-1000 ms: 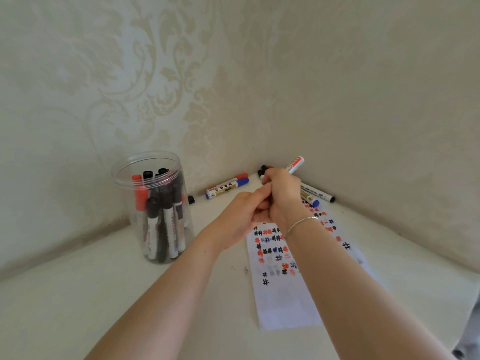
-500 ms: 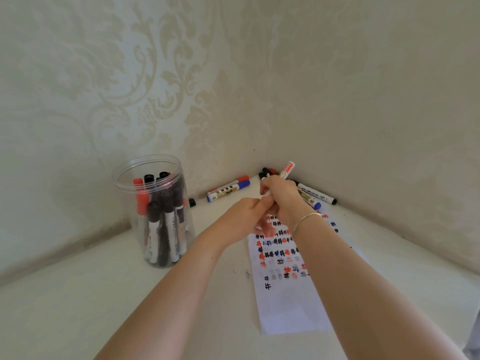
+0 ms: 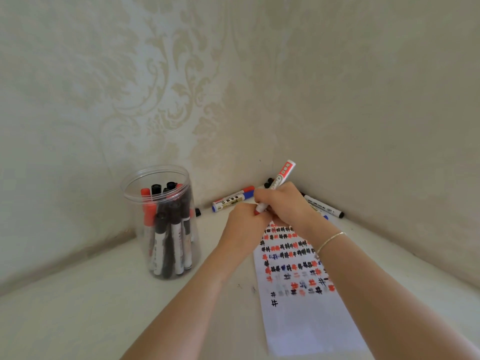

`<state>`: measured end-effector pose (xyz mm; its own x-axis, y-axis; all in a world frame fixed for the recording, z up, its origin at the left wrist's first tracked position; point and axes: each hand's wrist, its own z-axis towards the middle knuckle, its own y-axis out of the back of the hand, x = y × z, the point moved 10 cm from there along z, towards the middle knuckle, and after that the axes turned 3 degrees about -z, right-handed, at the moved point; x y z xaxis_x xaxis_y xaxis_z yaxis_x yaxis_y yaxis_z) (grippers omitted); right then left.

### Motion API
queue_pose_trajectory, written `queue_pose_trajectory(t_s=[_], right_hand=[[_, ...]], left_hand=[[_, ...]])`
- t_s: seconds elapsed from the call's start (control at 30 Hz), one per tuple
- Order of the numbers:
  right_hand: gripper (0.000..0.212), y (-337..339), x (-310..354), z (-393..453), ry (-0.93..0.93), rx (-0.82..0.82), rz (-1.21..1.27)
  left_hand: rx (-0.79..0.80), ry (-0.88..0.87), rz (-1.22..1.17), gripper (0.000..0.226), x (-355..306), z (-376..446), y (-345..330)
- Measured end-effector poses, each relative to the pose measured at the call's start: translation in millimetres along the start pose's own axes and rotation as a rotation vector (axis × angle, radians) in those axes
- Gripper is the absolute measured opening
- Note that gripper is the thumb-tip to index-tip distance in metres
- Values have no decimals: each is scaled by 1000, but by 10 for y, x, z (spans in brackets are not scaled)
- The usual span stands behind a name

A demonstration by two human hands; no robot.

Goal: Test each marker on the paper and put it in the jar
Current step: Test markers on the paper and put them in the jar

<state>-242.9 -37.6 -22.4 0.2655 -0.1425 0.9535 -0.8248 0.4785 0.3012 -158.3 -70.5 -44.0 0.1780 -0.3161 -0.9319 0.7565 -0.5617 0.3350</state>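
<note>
My right hand (image 3: 283, 203) grips a red marker (image 3: 285, 172) above the far end of the paper (image 3: 298, 323). Its white barrel slants up to the right. The marker's red cap (image 3: 260, 209) points down-left, and my left hand (image 3: 244, 227) pinches it with its fingertips. The paper lies on the white table and carries rows of red, black and blue hash marks. At the left stands a clear plastic jar (image 3: 158, 175), open at the top, with several red and black markers upright inside.
Loose markers lie along the walls in the corner: a red and a blue one (image 3: 233, 199) side by side, a black one (image 3: 324, 207) to the right, and black caps (image 3: 269, 182) behind my right hand. Patterned walls close off both far sides of the table.
The marker has tipped more upright in my right hand. Its red cap end now shows between the hands, at my left fingertips. Both hands stay over the paper's far end.
</note>
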Motion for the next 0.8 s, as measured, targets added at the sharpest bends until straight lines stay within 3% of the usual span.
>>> queue_pose_trajectory(t_s=[0.07, 0.17, 0.27, 0.33, 0.5, 0.67, 0.8], right_hand=[[31, -17, 62, 3, 52, 4, 6], [31, 41, 104, 25, 68, -7, 99], [33, 649, 298, 113, 100, -180, 410], [35, 1031, 524, 150, 177, -268, 401], [31, 776, 237, 139, 94, -236, 186], [22, 475, -310, 50, -74, -201, 244], [15, 327, -634, -175, -147, -215, 343]], left_hand=[[61, 83, -184, 30, 4, -12, -51], [249, 226, -375, 51, 82, -67, -206], [384, 336, -390, 52, 377, -268, -267], [369, 365, -369, 50, 563, -334, -216], [252, 224, -3, 23, 413, -117, -116], [87, 72, 325, 13, 381, 19, 0], [179, 57, 492, 18, 541, 19, -68]])
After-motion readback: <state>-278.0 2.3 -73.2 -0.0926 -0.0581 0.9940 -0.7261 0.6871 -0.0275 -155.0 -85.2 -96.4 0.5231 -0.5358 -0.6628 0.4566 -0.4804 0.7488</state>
